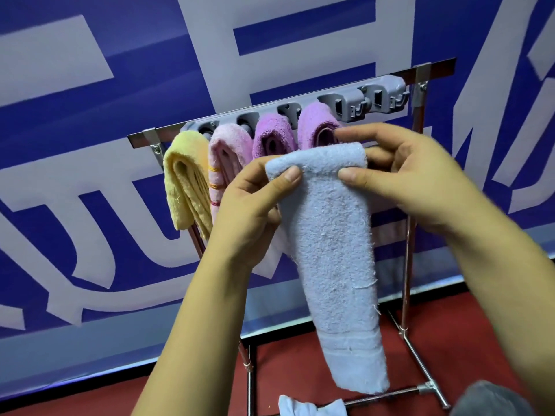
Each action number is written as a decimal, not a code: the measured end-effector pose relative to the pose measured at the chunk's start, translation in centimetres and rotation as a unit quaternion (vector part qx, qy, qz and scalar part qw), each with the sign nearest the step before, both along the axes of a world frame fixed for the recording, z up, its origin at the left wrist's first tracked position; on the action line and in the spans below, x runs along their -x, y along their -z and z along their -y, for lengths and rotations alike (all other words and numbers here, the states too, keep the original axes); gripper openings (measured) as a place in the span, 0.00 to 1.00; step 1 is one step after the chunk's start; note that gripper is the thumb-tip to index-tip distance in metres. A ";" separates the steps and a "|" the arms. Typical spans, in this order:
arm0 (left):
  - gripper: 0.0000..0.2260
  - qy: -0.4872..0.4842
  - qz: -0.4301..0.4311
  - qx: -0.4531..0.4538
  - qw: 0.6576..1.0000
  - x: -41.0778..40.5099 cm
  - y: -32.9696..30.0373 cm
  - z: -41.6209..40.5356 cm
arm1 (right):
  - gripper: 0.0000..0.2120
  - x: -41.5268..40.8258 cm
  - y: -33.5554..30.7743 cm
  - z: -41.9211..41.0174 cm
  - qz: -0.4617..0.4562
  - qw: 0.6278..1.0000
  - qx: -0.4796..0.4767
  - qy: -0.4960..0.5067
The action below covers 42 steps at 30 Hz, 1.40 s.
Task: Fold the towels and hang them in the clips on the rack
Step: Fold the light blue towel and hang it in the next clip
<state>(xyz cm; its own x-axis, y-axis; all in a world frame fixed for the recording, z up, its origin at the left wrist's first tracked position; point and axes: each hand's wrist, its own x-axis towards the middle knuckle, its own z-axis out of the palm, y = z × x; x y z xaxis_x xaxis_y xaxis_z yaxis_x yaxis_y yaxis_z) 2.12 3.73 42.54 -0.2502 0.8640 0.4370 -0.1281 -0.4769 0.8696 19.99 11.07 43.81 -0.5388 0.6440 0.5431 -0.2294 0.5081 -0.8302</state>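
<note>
Towels already hung, left of frame centre: yellow towel [183,178], striped pink towel [222,163], then two purple towels [271,136] [318,124], each doubled over so the fold seats in a grey clip on the rack [432,70]; the loose ends hang down.

Left hand [252,202], centre frame: thumb curled onto the front of the pale blue towel [333,235], fingers hidden behind it. Pinch grip at the left end of the fold.

Blue towel: folded to a narrow strip, fold uppermost, tail hanging toward the lower right. Held in front of the rack, not yet in a clip. Fold is probably kept on top because that bulk is what the clip grabs.

Right hand [420,178]: thumb on the front, fingers curled over the right end of the fold, pinching it.

Empty clips [357,103], upper right, sit free beyond the last purple towel; likely the next slot.
</note>
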 end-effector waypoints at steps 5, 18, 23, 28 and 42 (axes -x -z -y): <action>0.09 0.014 -0.045 0.042 0.998 -1.2 -0.4 -1.6 | 0.16 -2.3 -1.8 -1.8 0.198 0.943 -0.159 0.215; 0.09 0.018 -0.054 0.067 0.996 -3.7 -3.1 -6.3 | 0.08 -3.1 -7.0 -4.6 0.363 0.918 -0.125 0.099; 0.06 -0.125 -0.034 0.048 0.990 -4.7 -4.4 -9.1 | 0.07 -2.9 -10.6 -7.2 0.341 0.924 -0.064 0.162; 0.05 -0.124 -0.047 0.045 0.990 -6.2 -3.1 -9.4 | 0.06 -2.6 -13.3 -10.0 0.316 0.915 -0.042 0.246; 0.39 -0.050 0.009 0.106 0.993 -10.1 -1.4 -15.6 | 0.14 4.1 -15.4 -14.3 0.294 0.932 0.054 0.206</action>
